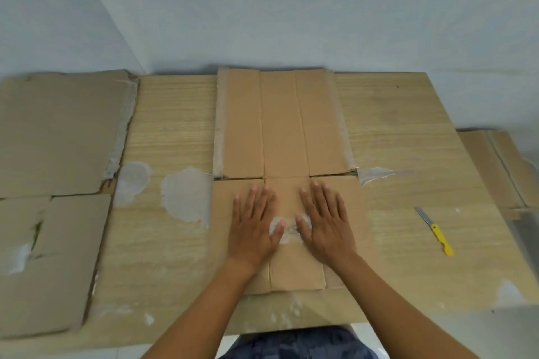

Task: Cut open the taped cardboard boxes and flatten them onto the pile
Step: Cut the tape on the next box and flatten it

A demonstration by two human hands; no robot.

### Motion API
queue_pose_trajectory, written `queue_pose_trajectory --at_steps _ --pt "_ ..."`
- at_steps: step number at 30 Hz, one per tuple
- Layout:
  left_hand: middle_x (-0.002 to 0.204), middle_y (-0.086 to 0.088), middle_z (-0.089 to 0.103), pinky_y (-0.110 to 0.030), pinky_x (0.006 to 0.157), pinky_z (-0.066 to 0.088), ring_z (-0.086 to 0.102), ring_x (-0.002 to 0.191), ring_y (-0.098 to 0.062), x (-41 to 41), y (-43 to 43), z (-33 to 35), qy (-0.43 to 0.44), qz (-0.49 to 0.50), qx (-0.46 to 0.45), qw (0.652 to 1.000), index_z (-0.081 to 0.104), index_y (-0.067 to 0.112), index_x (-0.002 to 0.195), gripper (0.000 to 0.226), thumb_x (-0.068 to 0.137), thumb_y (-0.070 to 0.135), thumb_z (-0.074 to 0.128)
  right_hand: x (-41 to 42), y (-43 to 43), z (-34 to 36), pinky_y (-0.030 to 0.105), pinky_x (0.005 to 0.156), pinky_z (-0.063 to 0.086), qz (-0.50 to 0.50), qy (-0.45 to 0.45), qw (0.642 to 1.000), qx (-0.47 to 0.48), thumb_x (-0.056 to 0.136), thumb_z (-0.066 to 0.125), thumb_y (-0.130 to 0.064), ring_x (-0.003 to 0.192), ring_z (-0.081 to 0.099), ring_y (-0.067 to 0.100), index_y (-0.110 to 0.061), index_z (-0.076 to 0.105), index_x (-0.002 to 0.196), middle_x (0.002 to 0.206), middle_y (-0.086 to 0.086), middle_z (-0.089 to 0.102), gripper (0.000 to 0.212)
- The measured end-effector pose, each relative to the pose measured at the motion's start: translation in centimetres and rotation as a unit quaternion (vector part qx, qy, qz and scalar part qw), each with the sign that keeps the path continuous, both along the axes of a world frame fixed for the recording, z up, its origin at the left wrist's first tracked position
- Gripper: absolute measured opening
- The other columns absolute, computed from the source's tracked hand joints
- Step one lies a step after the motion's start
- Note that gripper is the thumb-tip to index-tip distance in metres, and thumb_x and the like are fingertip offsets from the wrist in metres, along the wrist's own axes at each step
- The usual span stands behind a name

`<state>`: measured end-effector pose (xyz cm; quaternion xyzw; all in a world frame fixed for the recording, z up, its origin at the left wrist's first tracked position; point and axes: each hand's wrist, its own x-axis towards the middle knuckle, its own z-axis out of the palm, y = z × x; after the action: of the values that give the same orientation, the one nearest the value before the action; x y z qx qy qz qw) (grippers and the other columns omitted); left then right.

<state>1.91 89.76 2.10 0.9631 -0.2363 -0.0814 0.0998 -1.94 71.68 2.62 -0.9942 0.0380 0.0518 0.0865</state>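
Flattened brown cardboard pile [52, 131], left of frame: cut off by the left edge. Brown cardboard sheets [495, 166], far right: run out of frame. Left hand [256, 224] and right hand [323, 221] hide part of the whitish tape patch [288, 234]. Blue patterned clothing [297, 344]: cropped by the bottom edge.

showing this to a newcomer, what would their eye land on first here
Both hands draw the eye first: the left hand and right hand press flat, side by side, on the near half of the flattened box in the middle of the wood-grain surface. Next comes the yellow knife lying alone to the right, and the pile of flattened cardboard at the left edge.
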Motion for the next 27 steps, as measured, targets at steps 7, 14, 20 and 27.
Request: queue_pose_trajectory --at_steps 7,14,20,27 --pt "0.16 -0.01 0.012 -0.039 0.115 -0.014 0.006 0.148 -0.026 0.8 2.1 0.2 0.022 0.143 -0.021 0.989 0.023 0.01 0.151 0.07 0.094 0.051 0.021 0.6 -2.2 1.1 0.041 0.116 0.005 -0.046 0.046 0.998 0.013 0.089 0.01 -0.06 0.145 0.01 0.029 -0.022 0.028 0.148 0.156 0.013 0.019 0.072" --pt "0.16 -0.008 0.011 -0.035 0.12 0.007 0.006 0.148 -0.021 2.1 2.6 2.5 0.127 0.344 -0.252 0.895 0.011 0.012 0.153 0.067 0.097 0.024 0.046 3.3 -5.5 3.8 0.049 0.11 0.026 -0.233 0.052 0.96 0.146 0.095 0.047 -0.035 0.138 0.024 0.038 -0.013 0.014 0.15 0.155 0.016 0.019 0.068" --pt "0.142 -0.009 0.042 -0.035 0.094 0.038 0.044 0.127 -0.026 4.8 2.9 5.3 0.145 0.439 -0.297 0.835 0.024 0.015 0.149 0.063 0.093 0.021 0.052 4.7 -6.9 4.9 0.046 0.101 0.033 -0.26 0.03 0.937 0.229 0.097 0.045 -0.037 0.124 0.04 0.04 -0.016 0.017 0.15 0.141 0.022 0.034 0.064" --pt "0.121 -0.003 0.059 -0.03 0.084 0.041 0.053 0.102 -0.016 6.3 4.1 6.0 0.15 0.358 -0.289 0.875 0.044 0.016 0.139 0.041 0.101 0.031 0.042 4.9 -7.0 5.6 0.035 0.074 0.041 -0.203 -0.043 0.944 0.255 0.098 0.047 -0.025 0.088 0.055 0.029 -0.014 0.024 0.149 0.125 0.016 0.041 0.057"
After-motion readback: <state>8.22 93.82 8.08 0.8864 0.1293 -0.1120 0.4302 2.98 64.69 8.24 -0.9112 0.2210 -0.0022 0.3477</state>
